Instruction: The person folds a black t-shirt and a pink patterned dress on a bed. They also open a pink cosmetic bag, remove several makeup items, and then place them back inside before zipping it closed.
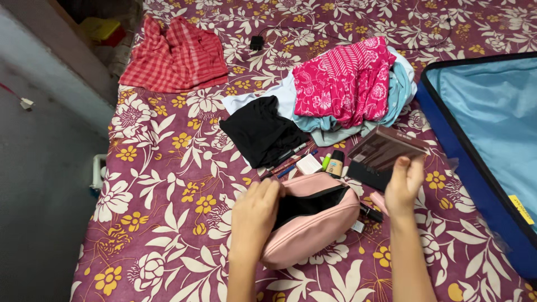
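The left hand [255,211] grips the edge of the open pink pouch [313,223] on the flowery bed [168,184]. The right hand [404,187] pinches a brown box [386,148].

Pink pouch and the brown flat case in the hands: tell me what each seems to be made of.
The pink pouch, held open by the left hand, looks like smooth faux leather or coated fabric: a soft matte sheen, stitched seams, a black fabric lining. The brown flat case, gripped by the right hand, looks like rigid card or plastic with a slightly glossy, striped face; which one cannot be told.
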